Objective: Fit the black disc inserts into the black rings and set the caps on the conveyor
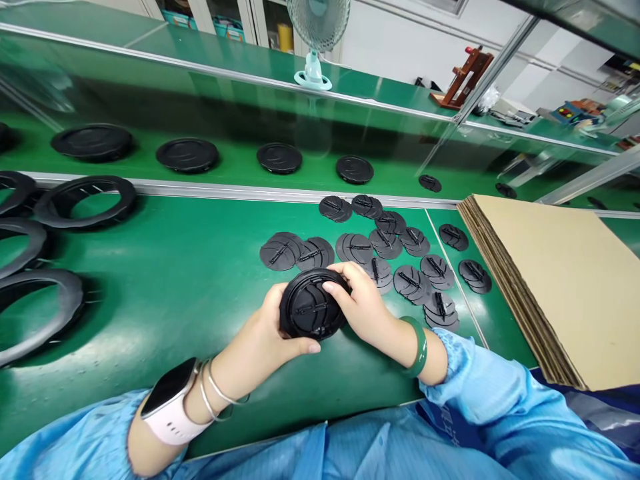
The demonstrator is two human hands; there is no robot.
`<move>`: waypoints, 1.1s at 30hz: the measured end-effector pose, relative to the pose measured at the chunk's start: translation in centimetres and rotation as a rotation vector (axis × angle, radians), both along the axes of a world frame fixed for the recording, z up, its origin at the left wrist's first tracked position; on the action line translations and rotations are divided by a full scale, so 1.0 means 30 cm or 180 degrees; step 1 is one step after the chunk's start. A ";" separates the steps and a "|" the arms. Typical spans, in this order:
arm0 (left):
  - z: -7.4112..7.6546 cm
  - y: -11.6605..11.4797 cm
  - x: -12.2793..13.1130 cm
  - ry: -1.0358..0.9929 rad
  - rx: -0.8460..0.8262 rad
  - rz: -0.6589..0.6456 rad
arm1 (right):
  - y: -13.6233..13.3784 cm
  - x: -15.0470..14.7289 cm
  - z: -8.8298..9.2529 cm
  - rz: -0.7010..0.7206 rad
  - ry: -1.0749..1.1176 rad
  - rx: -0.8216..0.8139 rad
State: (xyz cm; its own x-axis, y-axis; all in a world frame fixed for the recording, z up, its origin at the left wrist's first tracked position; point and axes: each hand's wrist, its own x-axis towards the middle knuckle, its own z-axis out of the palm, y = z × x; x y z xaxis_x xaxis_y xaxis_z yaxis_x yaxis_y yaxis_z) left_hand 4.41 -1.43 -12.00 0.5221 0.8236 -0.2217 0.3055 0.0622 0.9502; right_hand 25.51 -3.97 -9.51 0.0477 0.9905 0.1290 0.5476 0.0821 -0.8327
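A round black plastic cover [313, 305] is held just above the green table [190, 280], gripped from both sides. My left hand [273, 333] wraps its left and lower edge, thumb along the bottom. My right hand [363, 303] grips its right edge, with the thumb pressing on its face. A thin black bar runs across the cover's face. Just beyond the hands lie several flat black discs [385, 250], each with a small clip on top.
Large black rings [85, 200] lie at the table's left. Black round covers [187, 155] sit in a row on the far conveyor belt. A stack of cardboard sheets [555, 280] lies at right. A small fan [315, 40] stands on the upper shelf.
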 end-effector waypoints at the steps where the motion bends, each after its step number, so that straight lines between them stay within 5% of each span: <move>1: 0.003 0.000 -0.002 0.0028 0.0025 -0.0058 | 0.001 -0.001 -0.002 -0.0037 0.0075 -0.0042; 12: 0.077 0.000 0.024 0.0417 0.0338 -0.0071 | 0.004 -0.017 -0.012 -0.0347 0.0381 -0.0225; 19: 0.092 -0.009 0.016 0.0331 0.0247 -0.0127 | -0.005 0.026 0.036 0.0938 0.1115 -0.1024; 26: 0.099 -0.011 0.030 0.0300 0.0232 -0.0054 | -0.012 -0.007 0.003 0.0336 0.1097 -0.1188; 33: 0.084 -0.010 0.034 0.0230 0.0552 0.0017 | 0.017 0.028 -0.011 0.0785 0.1340 -0.1152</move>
